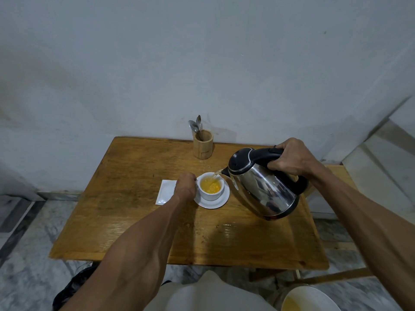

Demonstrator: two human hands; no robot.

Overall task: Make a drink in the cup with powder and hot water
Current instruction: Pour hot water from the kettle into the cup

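Pour step: our right hand (292,159) grips kettle (262,185) handle, tilted w/ stream into cup (212,187); left hand (185,186) clasps cup's side; next: level kettle, stir w/ spoon (193,126) behind cup.

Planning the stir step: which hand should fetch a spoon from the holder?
Left, probably. The left hand only steadies the cup, while the right hand holds the pouring kettle. The spoons stand just behind the cup.
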